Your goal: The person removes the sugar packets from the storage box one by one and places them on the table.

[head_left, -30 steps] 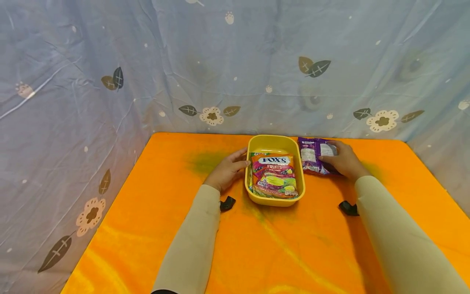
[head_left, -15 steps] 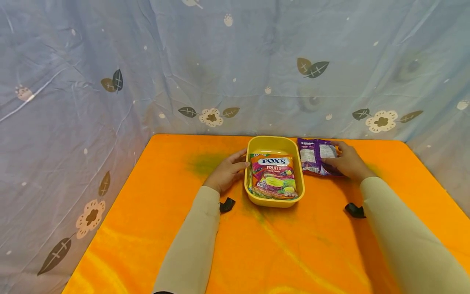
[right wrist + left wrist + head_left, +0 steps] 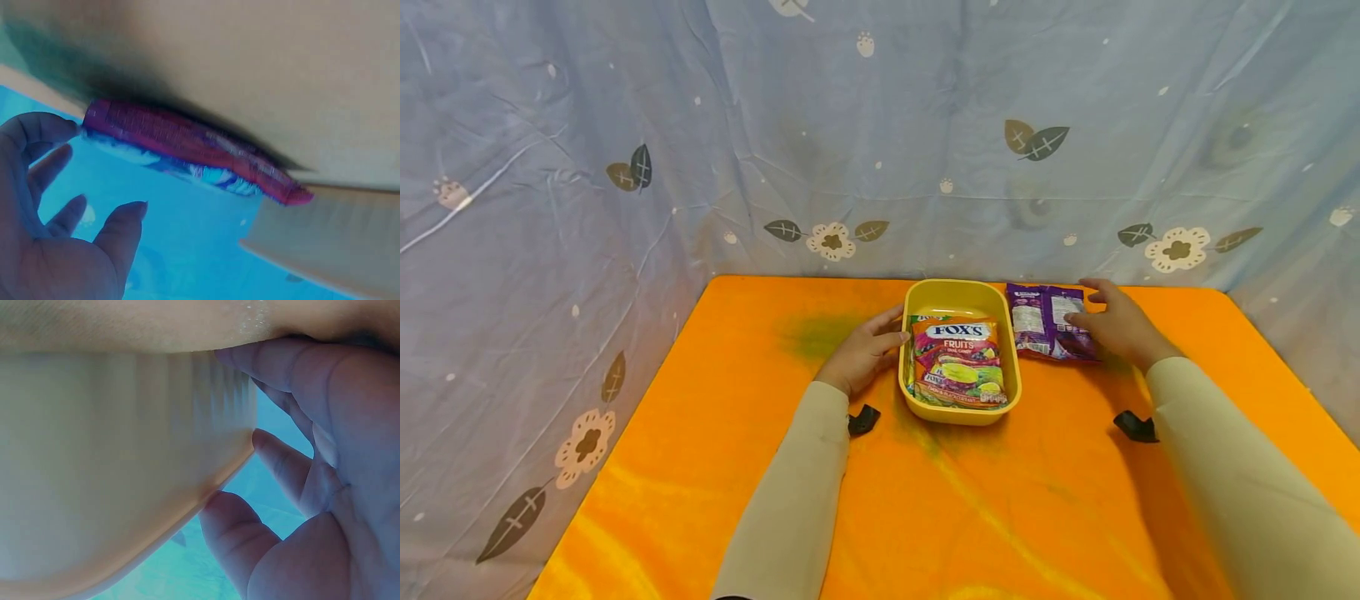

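Observation:
A yellow plastic box (image 3: 955, 415) stands on the orange cloth, holding Fox's fruit candy bags (image 3: 961, 362), the front one orange and pink. My left hand (image 3: 863, 354) rests its fingers and thumb against the box's left side; in the left wrist view the thumb (image 3: 234, 528) is right at the rim. Just right of the box lies a purple snack packet (image 3: 1032, 323), back label up. My right hand (image 3: 1123, 327) is at its right end, fingers spread and holding nothing. In the right wrist view one fingertip is right at the packet's end (image 3: 187, 150).
An orange cloth (image 3: 1000, 508) covers the table. Grey patterned curtains (image 3: 880, 142) hang behind it and on both sides. Dark pieces of wrist gear (image 3: 862, 419) show beside both forearms.
My right hand has drawn back to the right and its fingers have spread away from the purple packet, which stays beside the box. My left hand stays at the box.

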`<state>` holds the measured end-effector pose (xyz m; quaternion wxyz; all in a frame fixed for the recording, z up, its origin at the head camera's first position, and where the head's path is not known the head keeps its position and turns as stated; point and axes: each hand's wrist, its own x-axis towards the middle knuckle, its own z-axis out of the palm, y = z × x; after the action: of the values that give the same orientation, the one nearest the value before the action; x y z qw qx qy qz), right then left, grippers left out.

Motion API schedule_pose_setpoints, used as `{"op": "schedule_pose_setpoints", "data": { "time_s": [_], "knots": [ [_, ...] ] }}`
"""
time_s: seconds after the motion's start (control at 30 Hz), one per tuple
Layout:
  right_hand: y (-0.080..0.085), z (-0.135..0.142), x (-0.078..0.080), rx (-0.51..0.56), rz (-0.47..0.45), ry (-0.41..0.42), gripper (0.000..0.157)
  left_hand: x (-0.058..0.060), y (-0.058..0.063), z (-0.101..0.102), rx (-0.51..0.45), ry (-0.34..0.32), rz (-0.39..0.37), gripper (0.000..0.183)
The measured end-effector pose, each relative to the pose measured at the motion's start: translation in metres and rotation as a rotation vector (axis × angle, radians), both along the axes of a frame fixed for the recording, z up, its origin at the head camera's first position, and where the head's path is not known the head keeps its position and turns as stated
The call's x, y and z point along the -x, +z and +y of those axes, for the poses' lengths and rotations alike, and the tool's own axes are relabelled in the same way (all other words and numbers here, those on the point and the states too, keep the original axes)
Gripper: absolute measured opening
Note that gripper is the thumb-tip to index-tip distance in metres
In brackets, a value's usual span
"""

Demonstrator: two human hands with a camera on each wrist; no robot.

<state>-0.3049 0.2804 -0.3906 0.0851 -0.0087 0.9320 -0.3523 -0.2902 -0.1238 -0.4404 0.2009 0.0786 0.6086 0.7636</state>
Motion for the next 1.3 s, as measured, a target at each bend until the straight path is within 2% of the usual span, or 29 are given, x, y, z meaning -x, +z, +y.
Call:
{"op": "schedule_pose_setpoints", "data": {
  "time_s": [0.17, 0.43, 0.7, 0.83, 1.0, 1.3],
  "knots": [
    [0.009, -0.001, -0.003, 0.040, -0.004, 0.000, 0.099, 0.000, 0.000, 0.000, -0.006, 0.000, 0.001, 0.055],
    [0.018, -0.001, -0.005, 0.116, 0.012, -0.014, 0.095, 0.001, 0.000, 0.000, 0.023, 0.003, 0.009, 0.055],
    [0.027, -0.020, -0.008, 0.263, 0.023, 0.032, 0.089, -0.001, 0.001, 0.000, 0.015, 0.000, 0.006, 0.056],
    [0.029, -0.031, -0.007, 0.342, -0.011, 0.054, 0.088, -0.001, 0.000, 0.000, 0.014, -0.003, 0.011, 0.055],
    [0.031, -0.043, -0.008, 0.406, -0.020, 0.060, 0.088, -0.001, 0.000, -0.001, 0.008, -0.011, 0.017, 0.056],
    [0.033, -0.057, -0.011, 0.496, -0.027, 0.071, 0.079, -0.002, 0.002, -0.001, 0.000, -0.004, 0.005, 0.056]
  ]
}}
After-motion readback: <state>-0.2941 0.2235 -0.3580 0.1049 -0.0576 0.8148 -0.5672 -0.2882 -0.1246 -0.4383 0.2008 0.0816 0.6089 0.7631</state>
